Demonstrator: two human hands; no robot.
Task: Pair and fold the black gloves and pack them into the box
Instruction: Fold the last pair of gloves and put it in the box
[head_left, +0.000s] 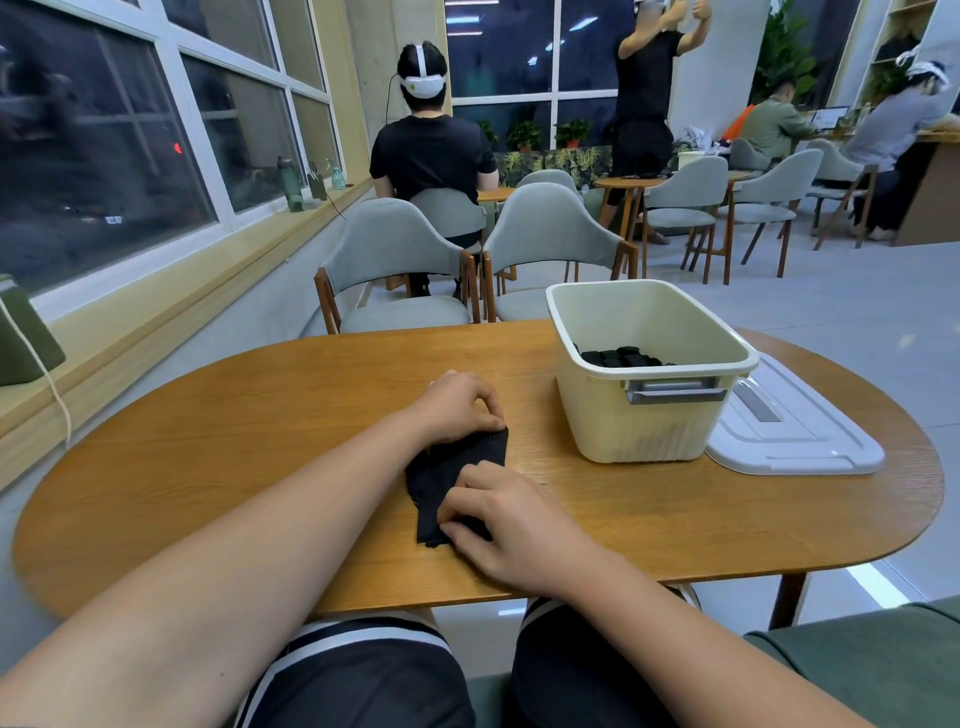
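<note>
Worktop (260, 415), box (644, 426), gloves (452, 462).
The box sits toward the far right edge (black bundles (618, 357) inside), the lid (795, 441) flat just beside it at the right edge. The gloves lie mid-worktop toward the near edge, left grip (460, 405) pinching their far end, right grip (509, 519) pinching the near end.

wooden table (249, 415) | white lid (800, 441) flat on table | grey chairs (395, 244) behind | green bottle (292, 183) on sill

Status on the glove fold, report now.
Both busy: left hand pinches black gloves at far end, right hand grips near end. Lying on table, not boxed. Open box unblocked, lid beside it.
</note>
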